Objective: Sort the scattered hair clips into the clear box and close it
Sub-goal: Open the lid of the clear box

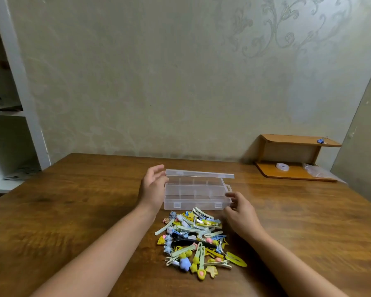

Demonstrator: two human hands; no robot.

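Observation:
A clear plastic box (pixel 196 195) with several compartments stands on the wooden table (pixel 73 200), its lid (pixel 199 174) raised partway. My left hand (pixel 152 186) is at the box's left end, fingers relaxed, the thumb near the lid's left corner. My right hand (pixel 240 209) touches the box's front right corner with loosely bent fingers. A pile of hair clips (pixel 198 241) in yellow, blue, pale green and black lies on the table just in front of the box, between my forearms.
A small wooden shelf (pixel 296 159) stands at the table's back right with a roll of tape (pixel 282 166), a plastic bag (pixel 318 170) and a blue clip (pixel 321 140). White shelving (pixel 13 125) is at the left. A wall rises behind the table.

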